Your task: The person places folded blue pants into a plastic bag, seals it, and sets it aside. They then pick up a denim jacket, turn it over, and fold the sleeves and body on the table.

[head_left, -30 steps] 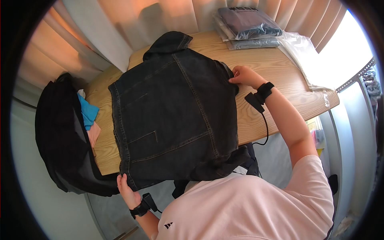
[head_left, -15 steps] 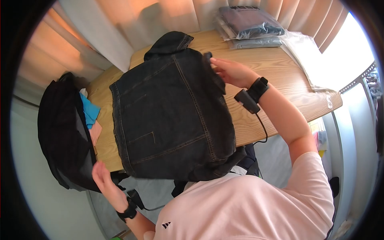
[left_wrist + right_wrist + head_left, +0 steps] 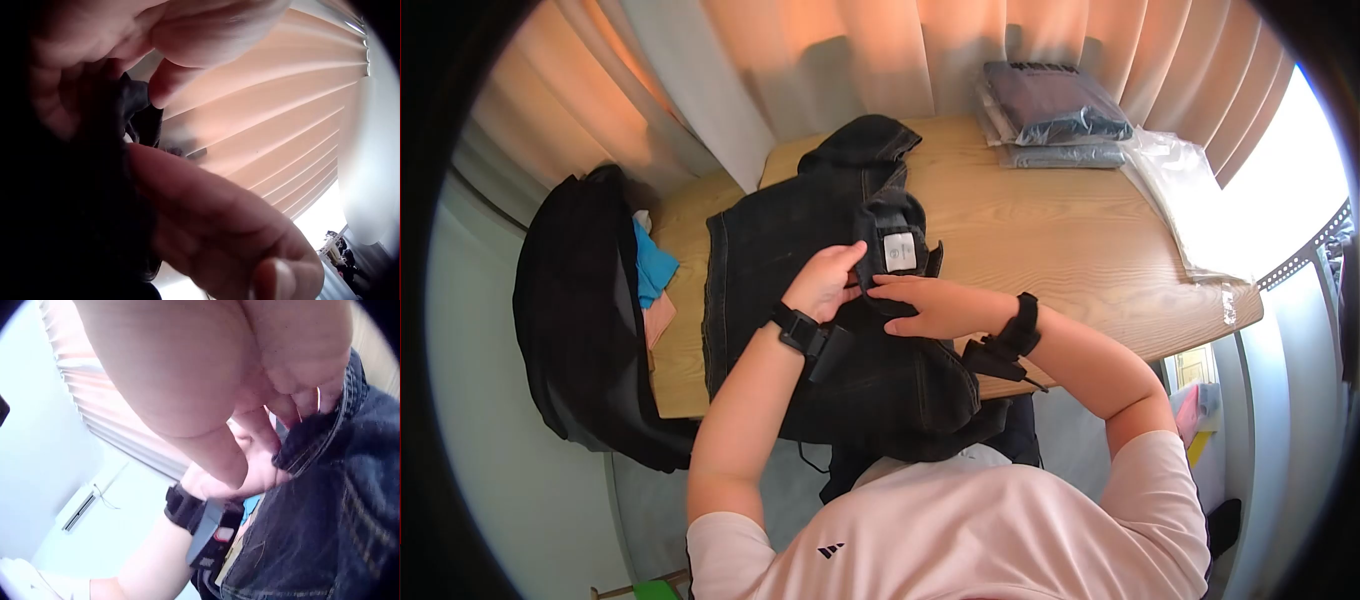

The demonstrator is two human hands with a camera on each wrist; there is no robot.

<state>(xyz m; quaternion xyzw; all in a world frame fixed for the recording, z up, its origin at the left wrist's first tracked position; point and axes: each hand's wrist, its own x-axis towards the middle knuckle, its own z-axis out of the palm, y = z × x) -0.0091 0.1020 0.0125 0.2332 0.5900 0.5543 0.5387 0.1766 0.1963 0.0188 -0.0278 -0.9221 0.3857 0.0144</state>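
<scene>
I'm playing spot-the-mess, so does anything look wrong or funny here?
Nothing looks spilled or torn. The dark denim jacket is crumpled and slumps over the near edge of the table. At the table's right corner there are odd whitish marks.

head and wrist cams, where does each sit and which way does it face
Head: worn on the head, facing forward and down at the denim garment on the table; the left hand, right hand and pink shirt show.
Left wrist: beside the left hand, facing past its close-up fingers to the curtain.
Right wrist: beside the right hand, facing its fingers at the garment, the left hand beyond.
Head and right wrist share both hands and the garment.
</scene>
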